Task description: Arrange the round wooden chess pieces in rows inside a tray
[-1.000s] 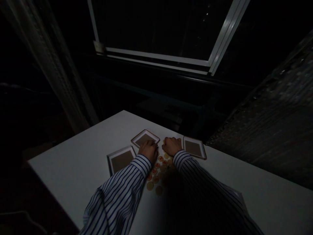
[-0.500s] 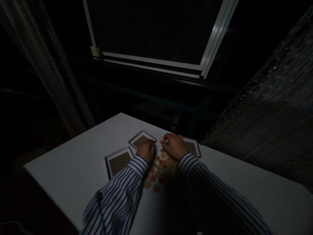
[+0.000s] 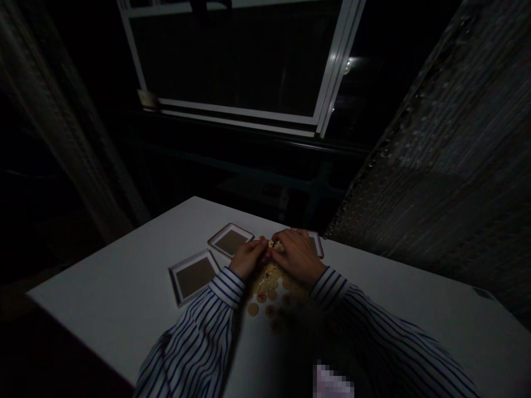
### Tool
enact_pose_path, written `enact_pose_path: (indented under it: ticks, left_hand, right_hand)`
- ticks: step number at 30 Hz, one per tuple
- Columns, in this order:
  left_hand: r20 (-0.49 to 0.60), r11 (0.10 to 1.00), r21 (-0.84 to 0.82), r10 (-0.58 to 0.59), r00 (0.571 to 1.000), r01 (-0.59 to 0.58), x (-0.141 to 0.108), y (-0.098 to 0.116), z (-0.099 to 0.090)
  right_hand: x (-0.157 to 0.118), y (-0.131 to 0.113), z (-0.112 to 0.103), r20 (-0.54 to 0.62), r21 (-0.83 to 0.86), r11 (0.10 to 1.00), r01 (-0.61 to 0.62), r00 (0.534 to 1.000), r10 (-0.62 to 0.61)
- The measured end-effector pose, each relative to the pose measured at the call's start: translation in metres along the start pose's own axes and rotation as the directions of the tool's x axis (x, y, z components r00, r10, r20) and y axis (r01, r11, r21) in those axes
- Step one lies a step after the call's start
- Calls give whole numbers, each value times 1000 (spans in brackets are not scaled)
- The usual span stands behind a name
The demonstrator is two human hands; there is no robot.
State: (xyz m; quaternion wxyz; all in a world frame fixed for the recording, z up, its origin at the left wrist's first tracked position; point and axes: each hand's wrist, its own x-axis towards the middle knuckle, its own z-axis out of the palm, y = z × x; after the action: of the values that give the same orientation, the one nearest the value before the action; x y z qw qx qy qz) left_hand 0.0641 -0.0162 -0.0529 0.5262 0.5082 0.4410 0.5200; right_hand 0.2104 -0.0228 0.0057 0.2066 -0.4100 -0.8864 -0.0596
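The right hand (image 3: pixel 299 255) has its grip curled in, thumb and fingers nearly together around a pale Chinese chess piece with a black mark (image 3: pixel 272 244), held just above the near heap; whether a second piece sits behind it cannot be told. The left hand (image 3: pixel 248 260) meets it from the other side, fingers bunched and tips close to that piece, but whether they have hold of anything is hidden.

To handle the piece well, it seems best to pinch it lightly by the rim, so that the marked face stays readable in this dim light, and to let one hand steady while the other turns. The wrists are best kept a little raised, since a low cuff could sweep the loose pieces (image 3: pixel 261 297) lying below and between the forearms, some flat, some overlapping, with red, black or no visible marks.

Around them stand three shallow trays with pale walls and brown floors. The left tray (image 3: pixel 193 275) and the middle tray (image 3: pixel 230 241), beyond the left hand, show bare floor with no pieces in sight. The right tray (image 3: pixel 317 244) is partly covered by the right hand, so its contents cannot be fully judged. All rest on the white desk (image 3: pixel 116 298)
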Motion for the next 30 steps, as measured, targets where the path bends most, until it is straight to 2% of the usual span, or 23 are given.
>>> enact_pose_path:
  ticks: [7,12,22,30]
  left_hand:
    - [49,986,-147,-76,996,82,-13,3,22]
    - [83,989,-129,-59,995,69,-19,2,33]
    - [116,992,-126,10,993,5,-32,-1,55]
    - [125,979,-199,-15,992,40,-38,-5,78]
  right_hand:
    - [-25,-1,-16,-4,-17,999,31,1000,-31]
    - [-40,2,-28,5,35,999,22,1000,-22]
    - [-70,21,-49,-55,134,980,-145,987,153]
    - [-92,34,-50,-157,198,963,-181,964,213]
